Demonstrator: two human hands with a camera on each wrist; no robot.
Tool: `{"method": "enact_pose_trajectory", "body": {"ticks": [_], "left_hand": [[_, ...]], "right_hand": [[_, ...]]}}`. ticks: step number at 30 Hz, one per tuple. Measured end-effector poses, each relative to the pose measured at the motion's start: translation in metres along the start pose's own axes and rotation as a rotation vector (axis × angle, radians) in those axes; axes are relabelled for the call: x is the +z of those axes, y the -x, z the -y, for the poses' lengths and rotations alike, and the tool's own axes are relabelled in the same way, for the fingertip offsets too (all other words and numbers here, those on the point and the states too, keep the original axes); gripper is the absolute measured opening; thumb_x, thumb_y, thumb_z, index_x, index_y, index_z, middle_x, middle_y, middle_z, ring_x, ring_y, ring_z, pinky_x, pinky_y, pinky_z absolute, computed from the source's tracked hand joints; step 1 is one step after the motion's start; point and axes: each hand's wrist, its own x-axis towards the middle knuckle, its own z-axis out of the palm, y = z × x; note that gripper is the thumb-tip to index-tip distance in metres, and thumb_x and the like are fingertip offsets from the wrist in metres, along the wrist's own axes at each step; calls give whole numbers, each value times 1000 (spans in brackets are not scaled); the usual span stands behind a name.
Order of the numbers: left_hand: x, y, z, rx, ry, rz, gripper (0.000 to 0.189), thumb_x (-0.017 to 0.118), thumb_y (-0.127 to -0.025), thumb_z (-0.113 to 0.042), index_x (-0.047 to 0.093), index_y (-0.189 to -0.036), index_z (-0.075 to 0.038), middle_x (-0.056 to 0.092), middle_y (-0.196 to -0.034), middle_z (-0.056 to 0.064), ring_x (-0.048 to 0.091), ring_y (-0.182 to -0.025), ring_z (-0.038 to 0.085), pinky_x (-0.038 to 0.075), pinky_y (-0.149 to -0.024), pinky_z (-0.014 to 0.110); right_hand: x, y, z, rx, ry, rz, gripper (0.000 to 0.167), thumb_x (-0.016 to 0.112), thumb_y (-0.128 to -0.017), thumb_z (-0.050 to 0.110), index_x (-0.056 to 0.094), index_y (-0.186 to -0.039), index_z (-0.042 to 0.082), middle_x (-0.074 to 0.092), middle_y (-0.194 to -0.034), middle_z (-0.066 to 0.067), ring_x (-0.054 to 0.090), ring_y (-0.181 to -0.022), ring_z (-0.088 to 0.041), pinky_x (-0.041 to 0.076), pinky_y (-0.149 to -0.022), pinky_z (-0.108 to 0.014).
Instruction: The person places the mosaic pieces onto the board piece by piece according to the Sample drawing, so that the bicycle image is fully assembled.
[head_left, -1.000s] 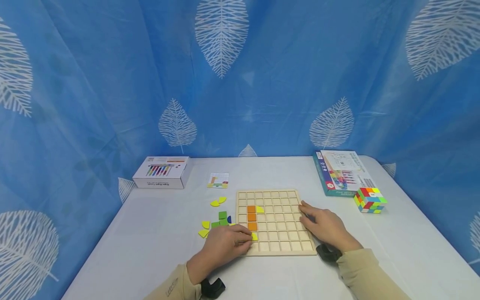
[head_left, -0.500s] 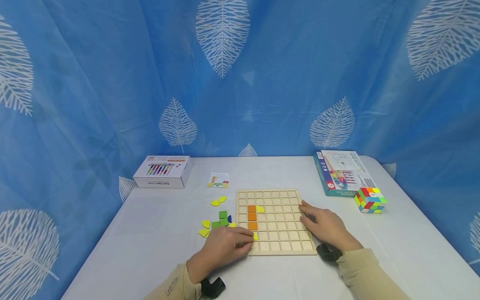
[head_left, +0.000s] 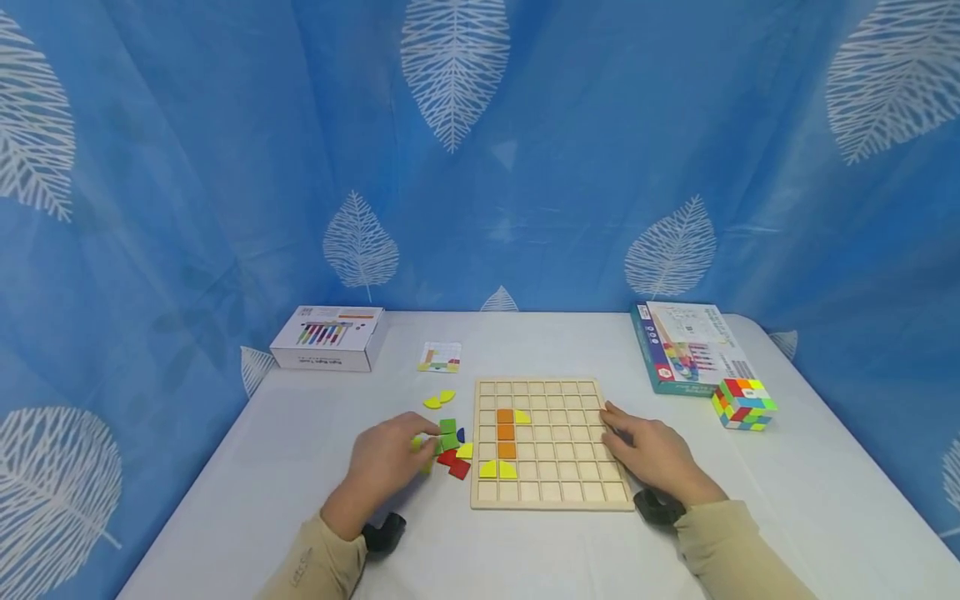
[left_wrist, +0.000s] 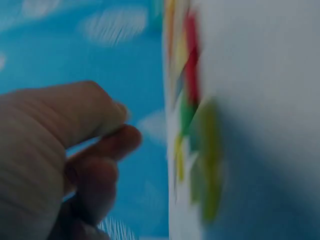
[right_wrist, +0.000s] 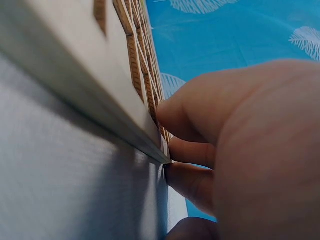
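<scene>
My left hand (head_left: 390, 457) is over the loose pieces left of the board, thumb and fingers bent, with no piece visible between them in the left wrist view. Near its fingertips lie green squares (head_left: 447, 426), red pieces (head_left: 459, 470), a blue piece (head_left: 461, 435) and yellow quarter-circles (head_left: 464, 451); some are partly hidden by it. The wooden grid board (head_left: 553, 492) holds a column of orange squares (head_left: 506, 432), a yellow quarter-circle (head_left: 522, 417) beside the top one and two yellow quarter-circles (head_left: 498, 469) below. My right hand (head_left: 651, 450) rests its fingertips on the board's right edge.
A small pattern card (head_left: 439, 357) lies behind the loose pieces, with two more yellow quarter-circles (head_left: 439, 400) in front of it. A white box (head_left: 327, 337) stands at the back left. A flat game box (head_left: 690, 348) and a colourful cube (head_left: 744, 404) are at the right.
My left hand has left the board and moved left to the loose pieces. Two yellow quarter-circles side by side and the red pieces now show. My right hand has stayed at the board's edge.
</scene>
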Motion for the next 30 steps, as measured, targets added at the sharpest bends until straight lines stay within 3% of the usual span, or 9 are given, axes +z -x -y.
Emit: {"method": "enact_pose_trajectory", "body": {"ticks": [2,4,10,30], "left_hand": [[-10,-2,14,-107,14,49,16,80,-88,-24,77,-103,-21,74,-102,-5,68,-90,17,57,-77,36],[-16,-4,26,-154,30,93,16,80,-88,-24,75,-102,-21,71,-99,-5,64,-85,15,55,-74,37],[-12,-4,37,-127,3,201,29,83,-82,-27,74,-108,-19,68,-98,-6,59,-81,11,54,-74,34],[0,-8,33,-144,-42,151,30,85,-83,-29,78,-110,-19,69,-99,-6,63,-85,13,56,-74,35]], "right_hand": [[0,0,0,0,1,-1,49,61,-102,34,60,-144,9,50,-156,-11,52,-137,-45,43,-105,-63],[0,0,0,-2,-1,-2,49,61,-102,33,60,-144,8,50,-155,-11,52,-137,-45,43,-105,-63],[-1,2,1,0,-11,2,49,61,-102,33,60,-144,8,51,-155,-11,52,-137,-44,43,-106,-62],[0,1,1,-4,-5,-5,50,60,-102,35,60,-145,9,50,-156,-11,51,-137,-44,43,-106,-62]]}}
